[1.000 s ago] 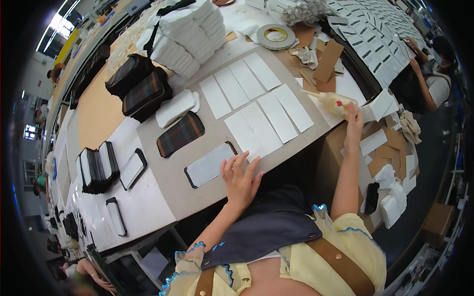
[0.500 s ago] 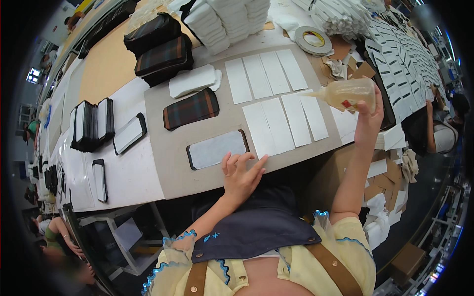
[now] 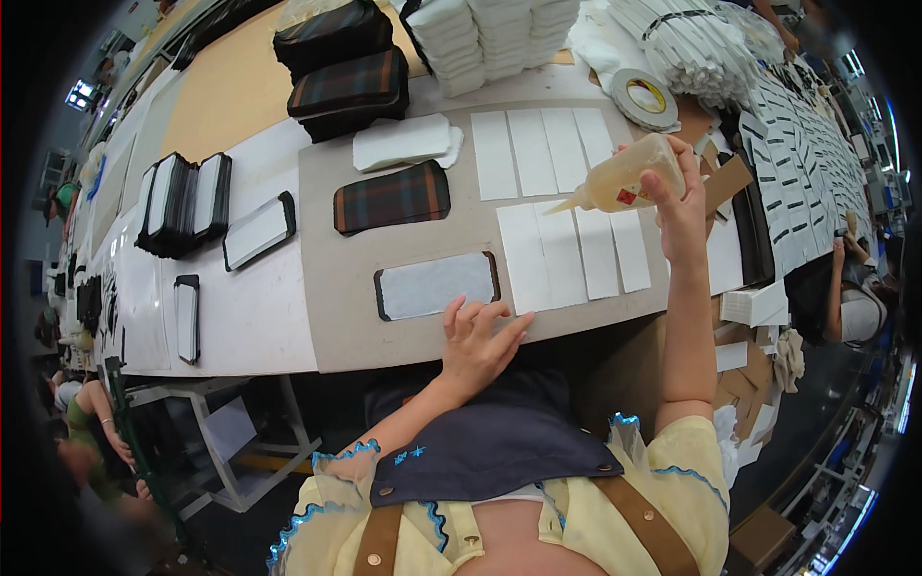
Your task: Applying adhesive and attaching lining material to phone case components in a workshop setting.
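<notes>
My right hand (image 3: pixel 680 206) is wrapped round a clear squeeze bottle (image 3: pixel 619 180) of yellowish liquid. Its thin nozzle points left and down over two rows of white strips (image 3: pixel 523 259) on a grey board (image 3: pixel 355 346). At the board's front edge my left hand (image 3: pixel 477 348) is open, fingers apart, its index fingertip by the lower corner of the leftmost near strip. Just beyond its other fingers lies a white panel with dark ends (image 3: pixel 437 286). Farther back are a dark plaid panel (image 3: pixel 392 198) and several white pads (image 3: pixel 399 144).
Stacked plaid cases (image 3: pixel 348 91) and piled white material (image 3: pixel 499 43) stand at the back. A tape roll (image 3: pixel 643 99) lies beyond the bottle. Dark-edged panels (image 3: pixel 182 206) sit at left. Another person (image 3: pixel 860 302) is at far right; cardboard scraps (image 3: pixel 738 389) lie below the table's right side.
The bottle in my right hand has moved left and tilted, nozzle lower over the near strips. My left hand has hardly moved. The whole view has shifted slightly.
</notes>
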Demonstrator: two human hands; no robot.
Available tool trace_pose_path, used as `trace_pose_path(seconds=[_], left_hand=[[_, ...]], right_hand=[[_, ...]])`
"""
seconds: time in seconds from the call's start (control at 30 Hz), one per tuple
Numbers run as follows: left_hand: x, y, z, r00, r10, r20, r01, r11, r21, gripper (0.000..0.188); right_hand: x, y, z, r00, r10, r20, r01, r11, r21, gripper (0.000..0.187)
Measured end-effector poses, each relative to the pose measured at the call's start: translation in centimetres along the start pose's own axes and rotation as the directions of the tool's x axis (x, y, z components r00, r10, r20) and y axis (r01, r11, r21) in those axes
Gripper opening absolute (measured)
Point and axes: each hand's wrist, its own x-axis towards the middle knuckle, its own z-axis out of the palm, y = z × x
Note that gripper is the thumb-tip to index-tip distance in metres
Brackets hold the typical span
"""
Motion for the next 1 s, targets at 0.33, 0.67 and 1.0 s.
trace_pose_path(seconds=[0.33, 0.67, 1.0], left_hand=[[0.4, 0.2, -0.1, 1.000, -0.031, 0.003, 0.031, 0.999, 0.012, 0.032], [0.5, 0.1, -0.1, 1.000, -0.017, -0.020, 0.017, 1.000, 0.014, 0.030], [0.4, 0.1, 0.1, 0.999, -0.027, -0.026, 0.027, 1.000, 0.006, 0.030]], right_hand=[[1.3, 3.1, 2.3, 0.985, 0.155, -0.079, -0.155, 0.988, 0.002, 0.055], [3.0, 5.2, 3.8, 0.971, 0.201, -0.126, -0.214, 0.972, -0.099, 0.056], [3.8, 5.7, 4.7, 0.974, 0.181, -0.133, -0.198, 0.972, -0.129, 0.058]])
